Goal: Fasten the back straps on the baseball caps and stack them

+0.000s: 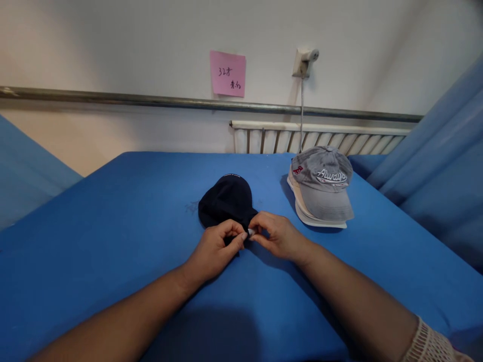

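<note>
In the head view, the dark cap (226, 198) lies on the blue table (113, 246), left of a stack topped by a grey cap (325, 173). The left hand (216, 246) and right hand (281, 236) pinch its near edge between fingers, nearly touching; a pale bit there is too small to identify.

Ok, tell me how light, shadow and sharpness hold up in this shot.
Head view: a dark shadow covers the bottom centre of the blue surface, another runs along the right arm; head view: the black cap is so dark its folds barely show; head view: the grey cap is clear enough to read "Always".
</note>
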A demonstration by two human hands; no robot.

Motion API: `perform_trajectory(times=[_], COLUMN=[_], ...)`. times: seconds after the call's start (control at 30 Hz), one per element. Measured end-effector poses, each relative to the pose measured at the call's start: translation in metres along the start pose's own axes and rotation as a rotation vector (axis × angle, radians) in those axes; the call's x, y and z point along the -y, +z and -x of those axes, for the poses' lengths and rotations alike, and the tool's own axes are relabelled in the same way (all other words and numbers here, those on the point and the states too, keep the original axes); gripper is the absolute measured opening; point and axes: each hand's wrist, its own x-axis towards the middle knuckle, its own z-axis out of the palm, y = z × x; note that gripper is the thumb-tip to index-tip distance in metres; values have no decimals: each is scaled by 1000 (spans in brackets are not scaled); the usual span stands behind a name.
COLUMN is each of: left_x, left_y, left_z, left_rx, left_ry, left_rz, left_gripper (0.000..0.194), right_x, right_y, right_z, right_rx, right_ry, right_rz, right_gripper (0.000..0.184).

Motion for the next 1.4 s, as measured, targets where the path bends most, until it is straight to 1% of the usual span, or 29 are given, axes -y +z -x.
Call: perform_trajectory(times=[0.1, 0.23, 0.4, 0.57, 0.73, 0.83, 0.93, 1.03, 1.13, 1.27, 1.4], left_x=[-2, -1, -1, -1, -3, -3, -2, -2, -4, -3, 1], left_y=[0, 0, -1, -1, -2, -2, -2, -2, -2, -2, -2], left_z=[0, -1, 0, 0, -1, -3, -3, -3, -2, -2, -2], left_rx=[-62, -96, -65, -80, -70, -59, -45, -26, -6, 15, 44], left_ry=[-3, -11, -3, -15, -36, -57, -78, -87, -78, -61, -48], left_rz=[-49, -61, -51, -62, -38, 20, 103, 126, 89, 32, 4], left_gripper=[15, 16, 14, 13, 15, 17, 18, 18, 17, 16, 16], right_x=[1, 1, 1, 2, 2, 1, 1, 1, 2, 1, -1], right_y=[0, 1, 1, 1, 1, 1, 1, 1, 1, -1, -1], right_z=[0, -1, -1, -1, -1, -1, -1, 0, 0, 0, 0], right_rx=[-19, -20, -8, -8, -25, -59, -83, -42, 4, 12, 32], right_ry=[3, -4, 1, -1, 12, 13, 33, 44, 29, 7, -15], right_rz=[-10, -20, -17, -10, -34, -33, 34, 52, 19, 54, 71], right_gripper=[12, 11, 11, 11, 11, 12, 14, 14, 15, 15, 18])
